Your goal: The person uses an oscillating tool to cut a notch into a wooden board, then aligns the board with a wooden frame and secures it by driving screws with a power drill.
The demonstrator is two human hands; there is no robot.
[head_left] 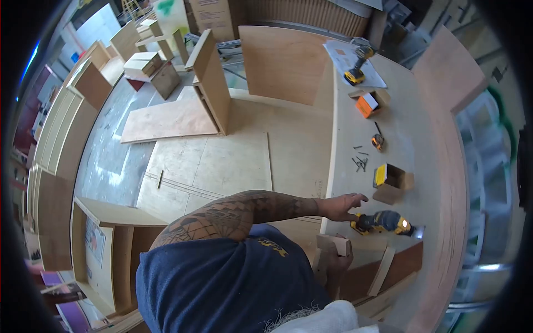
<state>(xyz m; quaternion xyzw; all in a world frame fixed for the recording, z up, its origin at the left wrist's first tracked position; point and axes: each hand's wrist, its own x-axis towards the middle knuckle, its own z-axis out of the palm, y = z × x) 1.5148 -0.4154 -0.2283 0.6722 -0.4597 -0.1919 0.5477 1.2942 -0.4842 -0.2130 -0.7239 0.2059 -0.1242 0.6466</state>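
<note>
My left hand (340,207) reaches over the bench's near edge with fingers stretched out, holding nothing. Just beside its fingertips lies a yellow-and-black oscillating multi-tool (383,222), its light lit and its flat blade pointing right. Lower down, my right hand (340,263) is closed around a small wood block (335,245), close to my body. Next to that hand a reddish-brown panel (400,265) lies with a pale wood strip (381,271) across it. An opened cardboard box (393,184) with a yellow side sits beyond the multi-tool.
Loose screws (360,162), a tape measure (377,141), an orange box (367,104) and a cordless drill (358,65) are along the bench (427,144). An upright panel (283,64) stands at the far side. Wooden cabinet parts (114,261) stand at left.
</note>
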